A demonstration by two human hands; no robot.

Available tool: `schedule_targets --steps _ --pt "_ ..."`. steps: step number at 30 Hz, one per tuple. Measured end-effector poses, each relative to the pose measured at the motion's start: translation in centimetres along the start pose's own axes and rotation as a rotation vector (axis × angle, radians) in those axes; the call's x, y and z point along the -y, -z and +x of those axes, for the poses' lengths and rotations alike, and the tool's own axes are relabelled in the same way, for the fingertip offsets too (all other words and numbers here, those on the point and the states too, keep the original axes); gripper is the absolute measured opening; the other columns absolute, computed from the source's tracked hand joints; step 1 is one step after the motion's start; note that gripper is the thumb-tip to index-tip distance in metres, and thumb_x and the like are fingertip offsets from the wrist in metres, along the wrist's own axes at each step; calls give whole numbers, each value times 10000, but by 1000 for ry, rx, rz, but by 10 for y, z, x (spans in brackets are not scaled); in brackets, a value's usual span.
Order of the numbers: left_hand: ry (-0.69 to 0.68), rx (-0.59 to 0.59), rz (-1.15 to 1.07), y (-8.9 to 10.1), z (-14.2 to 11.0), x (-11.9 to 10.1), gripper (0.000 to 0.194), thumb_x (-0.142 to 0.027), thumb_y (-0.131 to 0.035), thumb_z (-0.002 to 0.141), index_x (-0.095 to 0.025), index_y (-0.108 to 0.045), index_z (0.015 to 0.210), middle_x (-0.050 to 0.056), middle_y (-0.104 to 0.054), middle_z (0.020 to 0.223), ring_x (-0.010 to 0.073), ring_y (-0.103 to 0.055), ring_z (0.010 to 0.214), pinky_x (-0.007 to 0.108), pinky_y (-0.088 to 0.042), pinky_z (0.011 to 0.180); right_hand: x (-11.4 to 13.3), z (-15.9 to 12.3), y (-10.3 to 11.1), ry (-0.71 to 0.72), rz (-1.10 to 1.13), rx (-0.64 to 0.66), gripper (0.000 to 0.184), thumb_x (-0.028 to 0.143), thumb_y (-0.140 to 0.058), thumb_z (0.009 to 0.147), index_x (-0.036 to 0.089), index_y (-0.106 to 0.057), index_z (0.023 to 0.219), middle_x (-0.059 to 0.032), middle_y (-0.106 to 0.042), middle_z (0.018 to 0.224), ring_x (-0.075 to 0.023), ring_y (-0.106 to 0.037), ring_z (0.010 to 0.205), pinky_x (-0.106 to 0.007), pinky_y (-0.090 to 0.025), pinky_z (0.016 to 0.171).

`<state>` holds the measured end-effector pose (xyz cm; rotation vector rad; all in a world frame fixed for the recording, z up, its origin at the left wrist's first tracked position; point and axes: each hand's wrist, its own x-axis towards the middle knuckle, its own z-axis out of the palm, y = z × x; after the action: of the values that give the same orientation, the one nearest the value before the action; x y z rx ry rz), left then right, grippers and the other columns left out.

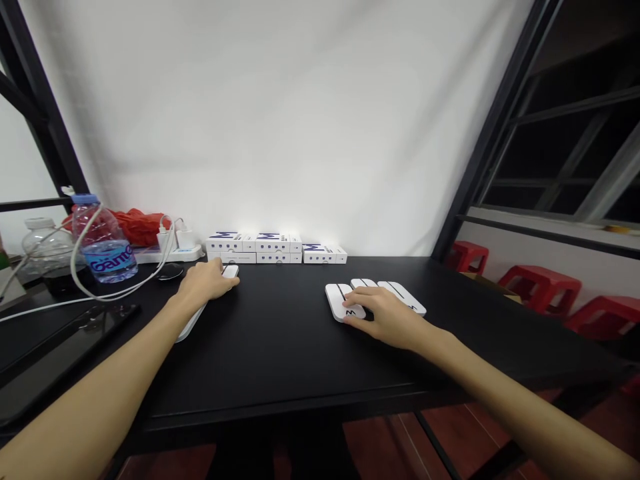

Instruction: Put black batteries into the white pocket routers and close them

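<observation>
My left hand [204, 283] rests at the left of the black table, its fingers closed over a white flat case [231, 271] with a dark stripe. The pale edge of a white flat piece [189, 325] shows beneath that wrist; my hand hides most of it. On the right, my right hand [383, 315] has its thumb and fingers closed on a white rounded flat case [336, 300] with a black stripe and a zigzag logo. Beside it lie two similar pieces, a white case [363, 283] behind and another white case [411, 297] to the right, partly covered by my hand.
White printed boxes [279, 257] stand stacked against the wall, with a single box [325, 254] beside them. Leftward are a water bottle [107, 247], a power strip [185, 255], white cables, a black mouse [170, 271] and a dark phone [55, 353]. Red stools [543, 283] stand beyond the table.
</observation>
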<state>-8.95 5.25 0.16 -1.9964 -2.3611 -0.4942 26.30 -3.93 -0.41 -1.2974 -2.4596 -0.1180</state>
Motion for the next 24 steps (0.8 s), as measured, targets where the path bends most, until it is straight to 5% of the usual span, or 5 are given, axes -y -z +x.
schedule_targets --steps 5,11,17,24 --pt "50 -18 -465 6 -9 -14 441 -509 -636 651 -200 -552 955 111 -637 859 305 -618 825 375 -453 676 -2 3 3 -23 -136 60 190 298 -495 884 184 -644 915 -82 -662 928 -245 -602 850 -392 -453 767" --pt "29 368 -1363 8 -33 -43 325 -347 -699 660 -200 -496 866 1 -568 701 165 -571 634 357 -520 658 2 19 -6 26 -125 -80 227 293 -537 864 185 -625 1043 -101 -654 1057 -290 -586 984 -454 -464 834" --pt "-32 660 -1540 8 -55 -63 168 -314 -615 757 -172 -546 815 17 -564 696 152 -570 623 338 -522 664 37 58 -16 367 155 -318 318 255 -603 841 226 -557 1155 -73 -589 1121 -203 -558 1023 -352 -490 860" --pt "-109 773 -1480 -2 -57 -62 238 -379 -533 807 -160 -592 878 19 -562 710 138 -562 626 291 -509 612 45 93 -24 653 -53 -405 189 220 -520 904 184 -575 1081 -88 -597 1004 -175 -550 862 -296 -486 704"
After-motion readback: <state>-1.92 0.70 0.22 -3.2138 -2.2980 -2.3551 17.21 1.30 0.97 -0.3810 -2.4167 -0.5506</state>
